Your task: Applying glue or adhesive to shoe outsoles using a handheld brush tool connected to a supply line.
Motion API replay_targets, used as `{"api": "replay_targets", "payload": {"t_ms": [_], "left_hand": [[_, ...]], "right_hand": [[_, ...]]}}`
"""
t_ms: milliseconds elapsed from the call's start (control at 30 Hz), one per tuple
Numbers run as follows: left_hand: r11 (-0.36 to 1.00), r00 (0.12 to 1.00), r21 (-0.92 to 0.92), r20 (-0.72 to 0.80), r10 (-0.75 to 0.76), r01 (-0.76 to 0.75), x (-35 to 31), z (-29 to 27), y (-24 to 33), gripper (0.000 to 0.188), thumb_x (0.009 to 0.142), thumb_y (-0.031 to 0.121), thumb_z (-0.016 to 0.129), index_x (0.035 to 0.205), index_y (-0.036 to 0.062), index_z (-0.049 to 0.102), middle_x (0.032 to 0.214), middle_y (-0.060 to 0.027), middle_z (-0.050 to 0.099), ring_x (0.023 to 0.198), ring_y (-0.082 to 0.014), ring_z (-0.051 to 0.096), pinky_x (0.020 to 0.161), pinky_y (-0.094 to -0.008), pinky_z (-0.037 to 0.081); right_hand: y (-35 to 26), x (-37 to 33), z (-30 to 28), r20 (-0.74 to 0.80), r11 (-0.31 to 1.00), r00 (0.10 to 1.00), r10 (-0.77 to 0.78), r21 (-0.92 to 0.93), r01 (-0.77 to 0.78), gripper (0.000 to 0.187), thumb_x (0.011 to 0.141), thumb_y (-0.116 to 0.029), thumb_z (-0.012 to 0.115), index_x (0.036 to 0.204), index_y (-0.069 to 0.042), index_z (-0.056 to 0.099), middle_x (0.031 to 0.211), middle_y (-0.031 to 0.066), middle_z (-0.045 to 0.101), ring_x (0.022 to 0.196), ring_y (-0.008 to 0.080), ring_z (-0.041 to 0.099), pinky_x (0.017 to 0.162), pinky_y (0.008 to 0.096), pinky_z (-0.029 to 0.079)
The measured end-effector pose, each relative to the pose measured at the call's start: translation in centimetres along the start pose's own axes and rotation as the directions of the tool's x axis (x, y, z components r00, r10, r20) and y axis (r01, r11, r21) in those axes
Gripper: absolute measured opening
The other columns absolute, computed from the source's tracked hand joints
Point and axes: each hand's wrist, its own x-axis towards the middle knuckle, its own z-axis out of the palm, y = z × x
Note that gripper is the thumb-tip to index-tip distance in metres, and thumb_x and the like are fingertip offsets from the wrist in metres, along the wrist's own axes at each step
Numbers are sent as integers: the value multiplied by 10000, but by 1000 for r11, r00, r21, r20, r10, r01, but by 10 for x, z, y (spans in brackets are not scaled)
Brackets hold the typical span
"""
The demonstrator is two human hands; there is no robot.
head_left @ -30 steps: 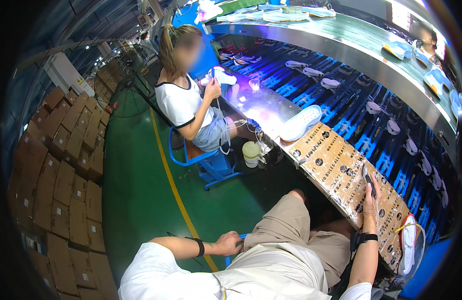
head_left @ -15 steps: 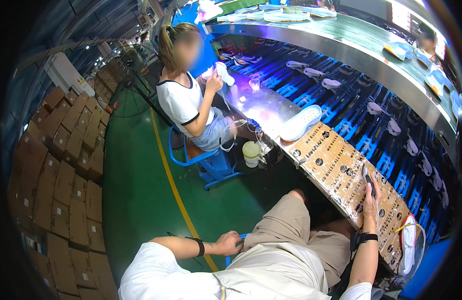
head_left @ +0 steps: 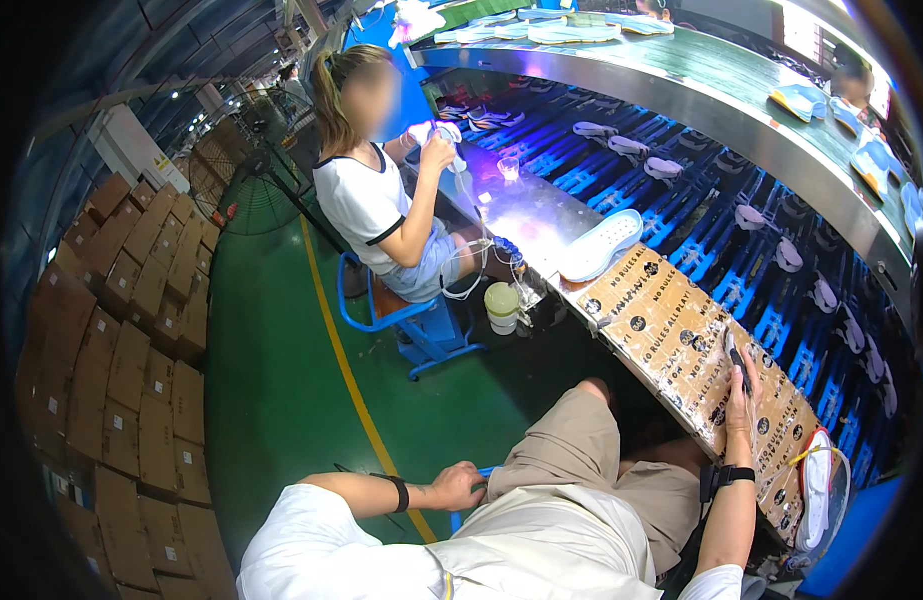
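Observation:
My left hand (head_left: 459, 488) rests beside my thigh, its fingers curled round the blue tubular frame (head_left: 489, 471) of a seat. On the cardboard-covered workbench (head_left: 646, 320) lies my right hand (head_left: 741, 397), closed on a dark slim tool (head_left: 737, 362) with a pale end; its exact kind I cannot make out. A white shoe sole (head_left: 603, 246) sits at the bench's far end, away from both hands. Close to my right forearm, at the near end, is a white and red shoe part (head_left: 815, 490) with a yellow strip across it.
A co-worker (head_left: 376, 190) sits ahead on a blue-framed chair (head_left: 381, 312), holding a white shoe part. A lidded pot (head_left: 502, 305) stands below the bench. Blue racks (head_left: 701, 215) carry shoe pieces under a green conveyor (head_left: 701, 65). Stacked cartons (head_left: 131, 400) line the left.
The co-worker's hands and the white shoe part have shifted, and the body leans slightly differently. My own hands have stayed in place.

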Motion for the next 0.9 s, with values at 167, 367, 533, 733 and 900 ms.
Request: {"api": "replay_targets", "payload": {"t_ms": [167, 367, 533, 733, 900], "left_hand": [[1000, 1000, 6, -4, 3, -3, 0, 1, -1, 336, 853, 273, 681, 1095, 64, 785, 1009, -162, 744, 1106, -332, 659, 954, -447, 559], [1000, 1000, -2, -14, 8, -8, 1, 3, -4, 339, 853, 274, 677, 1093, 62, 784, 1019, -164, 745, 1113, -334, 657, 956, -449, 560], [1000, 1000, -9, -24, 7, -7, 1, 4, -4, 340, 851, 275, 674, 1092, 63, 785, 1001, -165, 745, 1104, -338, 660, 946, -453, 563], [999, 1000, -34, -13, 6, -7, 1, 1, -4, 344, 829, 274, 697, 1087, 59, 772, 1035, -185, 728, 1094, -367, 668, 932, -477, 558], [1000, 998, -15, -52, 17, -18, 0, 2, -4, 332, 847, 271, 676, 1084, 66, 786, 979, -166, 740, 1077, -343, 666, 934, -457, 563]], "right_hand": [[2, 1, -1, 0, 1000, 1000, 5, 1, -5, 433, 1012, -256, 617, 1396, -60, 646, 914, 42, 681, 780, 124, 582, 737, 286, 478], [-3, 1, 0, 3, 1000, 1000, -12, -9, 12, 432, 1008, -250, 619, 1390, -49, 647, 944, 56, 693, 793, 133, 589, 756, 295, 485], [-5, 2, 0, 16, 1000, 1000, -11, -16, 12, 427, 1007, -241, 619, 1383, -40, 648, 982, 68, 706, 809, 139, 598, 774, 297, 490], [2, 4, 0, 10, 1000, 1000, -4, -31, 4, 426, 1006, -227, 618, 1386, -38, 645, 1072, 92, 723, 866, 159, 622, 842, 308, 501], [4, 5, 0, 12, 999, 1000, -18, -38, 19, 423, 1005, -223, 618, 1386, -40, 646, 1090, 99, 725, 877, 164, 629, 853, 312, 503]]}}
